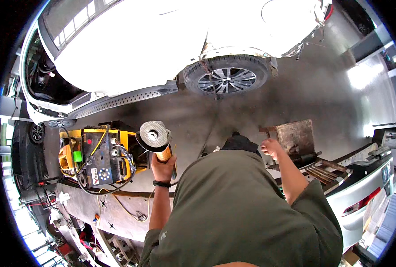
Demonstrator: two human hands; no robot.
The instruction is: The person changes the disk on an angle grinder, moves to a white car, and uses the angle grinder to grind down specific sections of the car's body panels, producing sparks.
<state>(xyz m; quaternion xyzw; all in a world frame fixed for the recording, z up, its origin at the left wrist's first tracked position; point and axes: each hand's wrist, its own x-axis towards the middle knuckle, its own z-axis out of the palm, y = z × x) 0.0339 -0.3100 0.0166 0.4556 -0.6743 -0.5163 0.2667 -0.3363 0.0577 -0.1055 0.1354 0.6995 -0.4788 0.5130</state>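
Observation:
An angle grinder (163,153) with a round, greyish disc (153,135) is upright in my left hand (163,168), its disc end uppermost. My fingers wrap round its orange-brown body, and a dark band circles that wrist. Off to the right, my right hand (272,148) hangs beside my body with its fingers curled in, and nothing shows in them. Nearest to that hand is a worn metal plate (295,135) on a stand; I cannot tell whether they touch.
Ahead stands a white car with a bare wheel arch over its rear wheel (227,78). A yellow and black machine (101,155) with looping cables is at my left, by a grey panel (129,205). Behind at right are a rack of rods (324,173) and a silver car part (360,204).

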